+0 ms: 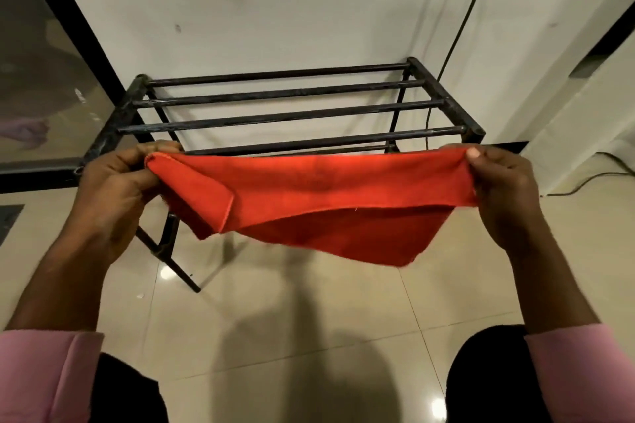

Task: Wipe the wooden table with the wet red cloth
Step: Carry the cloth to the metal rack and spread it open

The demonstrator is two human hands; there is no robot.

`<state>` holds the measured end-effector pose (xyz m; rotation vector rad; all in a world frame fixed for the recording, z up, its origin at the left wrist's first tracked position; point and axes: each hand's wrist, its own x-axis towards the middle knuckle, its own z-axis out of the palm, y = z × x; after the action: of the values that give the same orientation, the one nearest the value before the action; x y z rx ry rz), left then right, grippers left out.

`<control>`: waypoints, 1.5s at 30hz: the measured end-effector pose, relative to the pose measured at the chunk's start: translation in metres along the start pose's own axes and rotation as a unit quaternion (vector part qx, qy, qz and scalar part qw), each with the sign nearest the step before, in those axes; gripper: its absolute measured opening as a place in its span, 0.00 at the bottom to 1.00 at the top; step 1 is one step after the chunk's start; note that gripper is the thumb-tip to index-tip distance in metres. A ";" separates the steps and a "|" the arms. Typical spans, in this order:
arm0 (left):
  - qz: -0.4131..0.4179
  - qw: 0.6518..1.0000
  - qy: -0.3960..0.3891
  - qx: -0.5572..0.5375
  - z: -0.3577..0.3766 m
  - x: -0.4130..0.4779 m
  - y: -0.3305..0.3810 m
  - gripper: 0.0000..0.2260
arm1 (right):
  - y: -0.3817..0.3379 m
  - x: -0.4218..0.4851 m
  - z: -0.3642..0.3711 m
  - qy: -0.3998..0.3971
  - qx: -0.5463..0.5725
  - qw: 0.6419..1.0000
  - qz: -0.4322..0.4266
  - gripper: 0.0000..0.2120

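Tiled floor (309,336), black metal rack (275,93) at white wall (275,10): wiping not begun.
The red cloth (309,196) hangs stretched in front of the rack, one end pinched by the left hand (117,189), the other by the right hand (498,189); no wooden table in view.

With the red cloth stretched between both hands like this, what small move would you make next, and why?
Probably lower the red cloth onto the near bar of the black rack: the left hand and right hand each pinch an end, holding it spread beside that bar, and no wooden table shows.
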<state>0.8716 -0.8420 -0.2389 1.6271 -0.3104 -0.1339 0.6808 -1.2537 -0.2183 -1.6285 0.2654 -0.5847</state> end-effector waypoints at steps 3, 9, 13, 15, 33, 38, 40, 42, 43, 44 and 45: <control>-0.019 0.999 0.014 -0.030 0.007 -0.002 0.014 0.16 | -0.011 0.015 0.023 0.059 -0.020 0.998 -0.017 0.17; -0.117 0.987 0.100 0.036 0.026 0.033 0.036 0.09 | -0.038 0.098 0.060 0.141 -0.227 0.964 0.009 0.12; -0.152 0.927 0.104 0.326 0.027 0.057 0.050 0.18 | -0.046 0.134 0.078 -0.035 -0.545 0.821 0.166 0.24; -0.168 0.913 0.076 0.364 0.029 0.062 0.056 0.15 | -0.051 0.135 0.085 -0.111 -0.542 0.801 0.227 0.19; -0.186 0.950 0.055 0.244 0.018 0.052 0.064 0.07 | -0.026 0.088 0.087 0.161 -0.516 0.841 -0.033 0.11; -0.120 0.937 0.097 0.313 0.009 0.040 0.041 0.14 | 0.011 0.029 0.065 0.226 -0.367 0.898 0.086 0.14; -0.077 0.908 0.131 0.390 0.007 0.038 0.035 0.14 | 0.021 0.028 0.059 0.153 -0.325 0.924 0.133 0.14; -0.056 0.900 0.171 0.397 0.009 0.034 0.030 0.13 | 0.022 0.028 0.059 0.100 -0.266 0.949 0.133 0.11; -0.052 0.901 0.192 0.385 0.009 0.031 0.027 0.12 | 0.022 0.028 0.060 0.093 -0.245 0.957 0.124 0.08; -0.049 0.902 0.213 0.373 0.010 0.028 0.024 0.11 | 0.022 0.029 0.059 0.094 -0.230 0.962 0.115 0.06; -0.047 0.902 0.230 0.363 0.011 0.025 0.019 0.10 | 0.022 0.029 0.058 0.098 -0.218 0.965 0.106 0.04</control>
<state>0.8900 -0.8600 -0.2179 2.3468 0.1107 0.3349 0.7384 -1.2217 -0.2359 -1.9319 0.7494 -0.5464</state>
